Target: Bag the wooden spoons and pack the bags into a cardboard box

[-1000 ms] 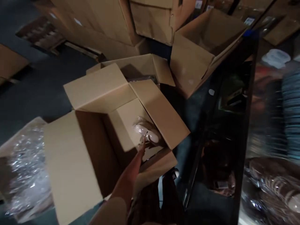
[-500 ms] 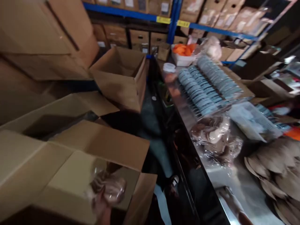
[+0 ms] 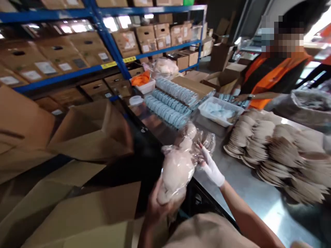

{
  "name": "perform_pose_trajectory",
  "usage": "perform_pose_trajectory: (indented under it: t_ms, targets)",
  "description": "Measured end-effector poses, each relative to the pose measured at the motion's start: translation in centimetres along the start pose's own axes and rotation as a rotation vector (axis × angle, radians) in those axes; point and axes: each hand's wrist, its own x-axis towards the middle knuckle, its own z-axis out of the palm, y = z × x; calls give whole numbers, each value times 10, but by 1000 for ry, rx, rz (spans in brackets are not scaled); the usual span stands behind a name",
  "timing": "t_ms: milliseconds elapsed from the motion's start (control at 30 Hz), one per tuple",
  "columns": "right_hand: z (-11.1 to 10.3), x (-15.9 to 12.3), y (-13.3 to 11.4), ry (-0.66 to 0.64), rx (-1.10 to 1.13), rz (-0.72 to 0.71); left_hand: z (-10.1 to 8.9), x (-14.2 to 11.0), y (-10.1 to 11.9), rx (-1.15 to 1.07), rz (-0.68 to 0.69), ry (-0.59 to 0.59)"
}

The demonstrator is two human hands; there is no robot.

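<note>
"Where's the light strongest?"
"Far right, blown white; glare streaks the counter (image 3: 274,213), near right, and the plastic-wrapped bundle (image 3: 177,168) glints."
"Left side?"
"Dim, the open carton (image 3: 85,144) shadowed and softly blurred."

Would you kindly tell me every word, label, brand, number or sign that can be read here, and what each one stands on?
No text can be read.
Yellow labels on the blue shelf: dark marks, too blurred to read.
White labels on the cardboard boxes: too small and blurred to read.
</note>
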Motion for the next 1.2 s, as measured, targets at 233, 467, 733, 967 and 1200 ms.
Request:
perform_pose_trajectory:
  t_ms: [233,467,733,967,1200]
  targets:
    - [-107,9,-70,367,-120,-45,126,77,20,-153,162,-333]
    - [-154,-19,-84,330,-323,43,160,120,19,-107,558,-459]
    - [-136,-32,-75,757,-727,-27,186,174,16,-177,732,-628]
    - [-111,-48,-83,798,-723,28,208,196,17,-214,942,-795]
    - [-104,-71,-76,976,-841,-45,236,177,23,-226,930,-763]
